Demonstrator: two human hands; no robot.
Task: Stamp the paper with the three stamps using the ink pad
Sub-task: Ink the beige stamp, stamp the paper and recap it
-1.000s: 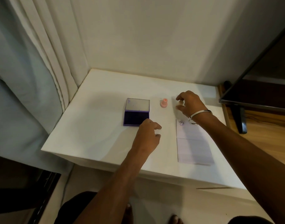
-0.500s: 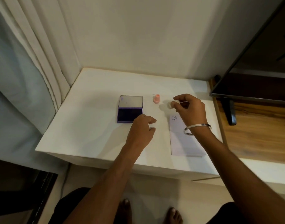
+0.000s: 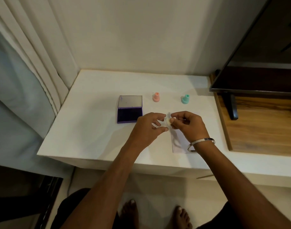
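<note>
Counter (image 3: 95, 129) first: white and broad, tucked into the corner, carrying everything within easy reach. Paper (image 3: 178, 142) lies at its near right, half under the wrists. The ink pad (image 3: 129, 109) sits open to the left, lid tipped back, ready for dipping. Both hands meet above the paper's top edge: left hand (image 3: 149, 128) and right hand (image 3: 189, 124) pinch a small pale stamp (image 3: 167, 121) between fingertips, probably uncapping or turning it. Pink stamp (image 3: 156, 97) and teal stamp (image 3: 185, 99) stand upright behind, apart.

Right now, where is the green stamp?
In the head view, the green stamp stands upright on the white table, toward the back right, to the right of the pink stamp and beyond the right hand, which does not touch it.
</note>
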